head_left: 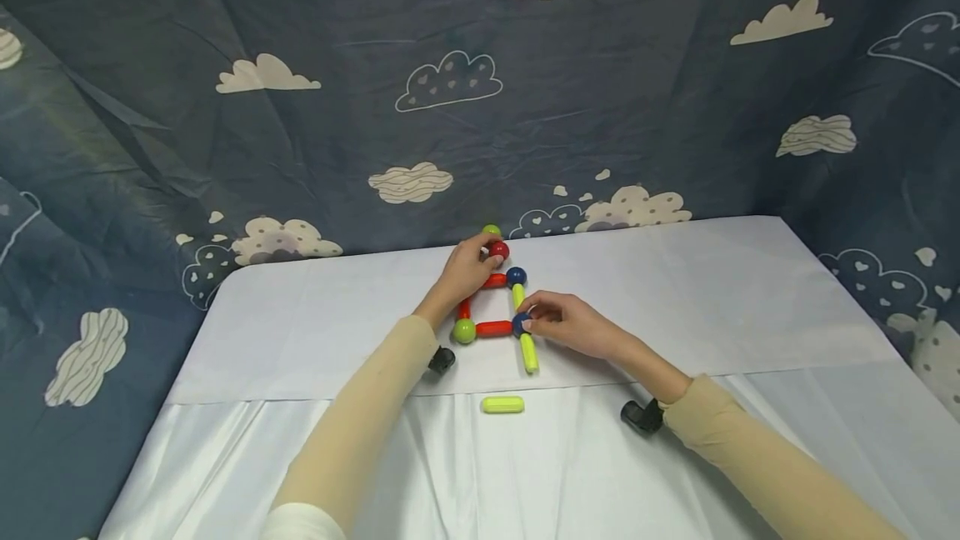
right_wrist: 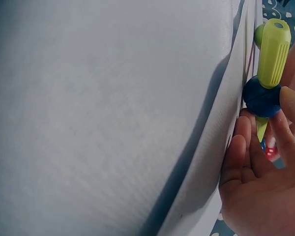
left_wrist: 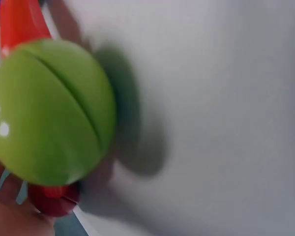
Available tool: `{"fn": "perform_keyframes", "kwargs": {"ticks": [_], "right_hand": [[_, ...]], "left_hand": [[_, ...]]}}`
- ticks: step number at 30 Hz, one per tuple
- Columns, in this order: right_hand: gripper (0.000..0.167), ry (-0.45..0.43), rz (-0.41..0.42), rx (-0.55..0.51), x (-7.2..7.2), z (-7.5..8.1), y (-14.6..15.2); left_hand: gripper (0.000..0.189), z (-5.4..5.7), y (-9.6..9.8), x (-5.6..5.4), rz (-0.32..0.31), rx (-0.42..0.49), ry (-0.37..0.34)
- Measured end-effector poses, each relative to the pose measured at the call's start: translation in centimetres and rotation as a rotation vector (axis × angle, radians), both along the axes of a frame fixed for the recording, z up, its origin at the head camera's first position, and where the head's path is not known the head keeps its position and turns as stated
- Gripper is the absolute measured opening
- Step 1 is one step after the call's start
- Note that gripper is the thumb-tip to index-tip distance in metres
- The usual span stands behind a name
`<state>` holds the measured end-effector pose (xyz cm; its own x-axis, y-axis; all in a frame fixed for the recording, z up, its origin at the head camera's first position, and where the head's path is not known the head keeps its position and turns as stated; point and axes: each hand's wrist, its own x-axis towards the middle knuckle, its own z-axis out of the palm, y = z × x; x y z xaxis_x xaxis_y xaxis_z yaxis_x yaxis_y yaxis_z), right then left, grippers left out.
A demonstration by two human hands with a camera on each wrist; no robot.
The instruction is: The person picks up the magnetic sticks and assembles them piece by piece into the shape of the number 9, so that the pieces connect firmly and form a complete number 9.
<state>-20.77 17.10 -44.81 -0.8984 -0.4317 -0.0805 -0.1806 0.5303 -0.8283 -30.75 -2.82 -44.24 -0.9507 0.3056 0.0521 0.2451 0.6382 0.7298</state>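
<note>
My left hand [head_left: 463,272] pinches a red ball [head_left: 498,252] at the far corner of a square of coloured rods and balls. My right hand [head_left: 576,323] pinches a blue ball [head_left: 519,324] at the near right corner, seen closely as the blue ball [right_wrist: 261,98] in the right wrist view. A yellow-green rod [head_left: 528,355] sticks out from it toward me. Red rods [head_left: 494,329] and another yellow-green rod [head_left: 518,297] form the sides. A green ball [head_left: 465,331] marks the near left corner; a second blue ball [head_left: 516,276] sits behind. My left fingers partly cover the far left corner.
A loose yellow-green rod [head_left: 502,404] lies on the white cloth [head_left: 675,298] nearer to me. Another green ball [head_left: 491,229] shows beyond the left hand, near the table's back edge. A dark cloud-patterned curtain [head_left: 450,148] hangs behind.
</note>
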Motion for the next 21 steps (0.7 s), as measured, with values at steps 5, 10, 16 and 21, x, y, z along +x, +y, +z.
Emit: {"fn": "perform_keyframes", "kwargs": {"ticks": [5, 10, 16, 21], "right_hand": [[0.025, 0.009, 0.012, -0.009, -0.1, -0.1, 0.1], [0.023, 0.038, 0.015, -0.031, -0.1, -0.4, 0.4], [0.022, 0.077, 0.047, -0.053, -0.2, -0.4, 0.4], [0.022, 0.066, 0.048, -0.041, -0.2, -0.4, 0.2]], "left_hand": [[0.034, 0.9, 0.2, 1.7, 0.031, 0.072, 0.156], [0.035, 1.8, 0.6, 4.8, 0.003, 0.143, 0.324], [0.037, 1.9, -0.2, 10.3, -0.078, 0.243, 0.294], [0.046, 1.1, -1.1, 14.4, -0.094, 0.313, 0.060]]}}
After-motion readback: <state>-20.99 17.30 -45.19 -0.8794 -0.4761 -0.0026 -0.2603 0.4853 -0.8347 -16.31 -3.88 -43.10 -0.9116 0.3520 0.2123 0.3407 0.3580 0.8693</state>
